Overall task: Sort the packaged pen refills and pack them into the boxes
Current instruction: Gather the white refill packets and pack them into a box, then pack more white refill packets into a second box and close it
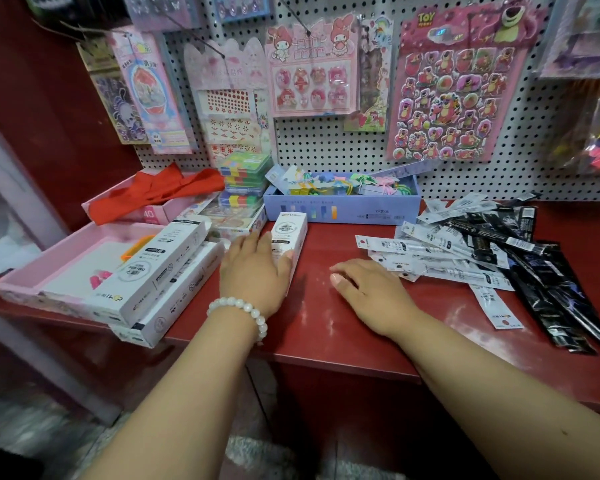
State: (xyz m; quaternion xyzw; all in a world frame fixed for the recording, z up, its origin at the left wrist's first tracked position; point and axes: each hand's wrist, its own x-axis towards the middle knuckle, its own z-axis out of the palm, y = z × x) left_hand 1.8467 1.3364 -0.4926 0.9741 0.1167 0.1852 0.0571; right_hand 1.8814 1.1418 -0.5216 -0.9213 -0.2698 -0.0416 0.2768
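Lengthwise, white box (289, 237) points toward pegboard (326, 147).

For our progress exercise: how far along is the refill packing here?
Done: nothing visibly packed; two white boxes are stacked at the left. In hand: the left hand grips a third box, while the right hand rests flat on the shelf. Left: the whole pile of white and black refills lies loose and unsorted.
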